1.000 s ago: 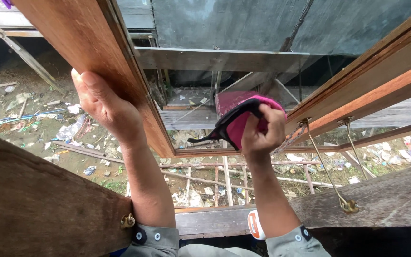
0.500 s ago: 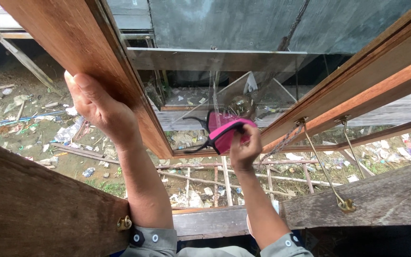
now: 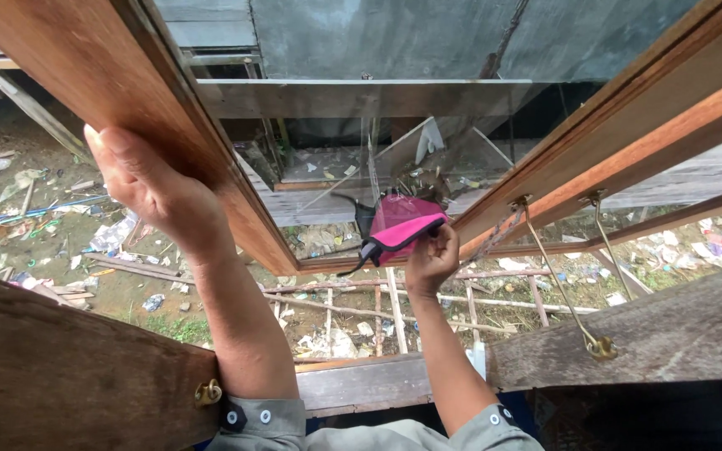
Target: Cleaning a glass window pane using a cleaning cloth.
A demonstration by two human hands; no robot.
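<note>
My left hand (image 3: 148, 188) grips the left side of a brown wooden window frame (image 3: 110, 75) that swings outward. My right hand (image 3: 432, 259) holds a pink cloth with a black edge (image 3: 399, 230) pressed against the glass pane (image 3: 378, 167) near the frame's lower edge. The pane reflects the cloth and the hand. Both forearms reach out over the wooden sill (image 3: 361, 384), grey sleeve cuffs at the bottom.
A metal stay rod (image 3: 557, 288) runs from the frame down to a brass hook (image 3: 599, 344) on the weathered sill. A second rod (image 3: 612, 246) hangs beside it. Far below lies ground strewn with litter and sticks (image 3: 94, 242). A dark wooden board (image 3: 60, 367) fills the lower left.
My right hand has slid the pink cloth left and down across the glass, toward the bottom rail. My left hand shifted slightly left along the frame.
</note>
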